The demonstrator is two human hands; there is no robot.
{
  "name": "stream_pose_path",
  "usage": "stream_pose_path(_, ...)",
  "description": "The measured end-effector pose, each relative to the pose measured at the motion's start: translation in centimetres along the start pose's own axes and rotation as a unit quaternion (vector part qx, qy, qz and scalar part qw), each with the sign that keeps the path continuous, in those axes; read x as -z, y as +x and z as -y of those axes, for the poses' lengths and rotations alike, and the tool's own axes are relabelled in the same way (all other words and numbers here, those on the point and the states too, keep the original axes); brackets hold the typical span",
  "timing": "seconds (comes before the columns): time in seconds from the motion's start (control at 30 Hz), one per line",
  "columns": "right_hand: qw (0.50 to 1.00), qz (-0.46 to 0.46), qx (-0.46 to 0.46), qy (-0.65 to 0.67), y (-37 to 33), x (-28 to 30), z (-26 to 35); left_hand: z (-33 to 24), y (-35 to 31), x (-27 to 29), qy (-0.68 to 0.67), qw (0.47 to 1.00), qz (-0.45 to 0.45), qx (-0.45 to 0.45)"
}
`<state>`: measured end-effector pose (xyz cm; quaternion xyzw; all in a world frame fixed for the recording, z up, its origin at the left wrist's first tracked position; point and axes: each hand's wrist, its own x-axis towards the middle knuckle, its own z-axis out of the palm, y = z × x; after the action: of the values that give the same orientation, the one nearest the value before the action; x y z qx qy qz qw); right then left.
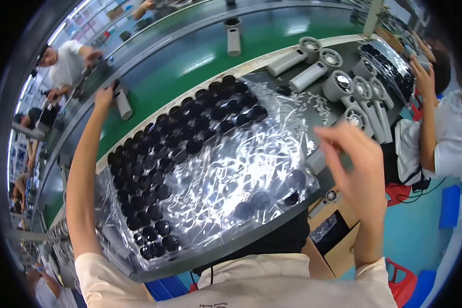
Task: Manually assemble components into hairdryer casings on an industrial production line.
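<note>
Green conveyor belt (179, 77) spans the far side of a workshop; co-worker in white shirt (69, 61) beyond it, far left. Nearer, I see a dark grey worktable (231, 240) bearing a shiny clear plastic sheet (220, 174), with glossy black round discs (193, 147) packed along its left and far parts. Left hand (104, 96): reaching far left, fingers at the dark end of a grey tubular device (123, 105) over the belt; I cannot tell how firmly they close. Right hand (357, 154): blurred, fingers loosely curved above the table's right side, just beside a grey tubular handle (317, 160); I cannot tell whether it holds anything. Grey round-headed fans (338, 86) cluster beyond, far right.
</note>
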<state>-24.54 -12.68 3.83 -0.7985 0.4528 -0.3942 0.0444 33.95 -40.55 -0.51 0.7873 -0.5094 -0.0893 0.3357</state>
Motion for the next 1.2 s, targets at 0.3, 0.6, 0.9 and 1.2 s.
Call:
stream_pose_path(0.3, 0.971, 0.151, -0.021, -0.183, 4.2, -5.4, -6.8, -7.9, -18.9, 4.0, 0.184, 0.881, -0.066, -0.431)
stream_pose_path(0.6, 0.985, 0.130, -0.024, -0.111, 3.5, -3.7, -9.9, -9.7, -33.6, 4.9, 0.111, 0.866, 0.050, -0.485)
stream_pose_path(0.9, 0.993, 0.057, -0.105, 0.013, 3.4, -3.0, -4.5, -11.5, -35.6, 3.9, 0.115, 0.846, 0.155, -0.498)
stream_pose_path(1.2, 0.968, 0.042, -0.096, 0.227, -2.4, -2.0, 1.2, -7.3, -28.1, 15.1, 0.259, 0.904, 0.019, -0.339)
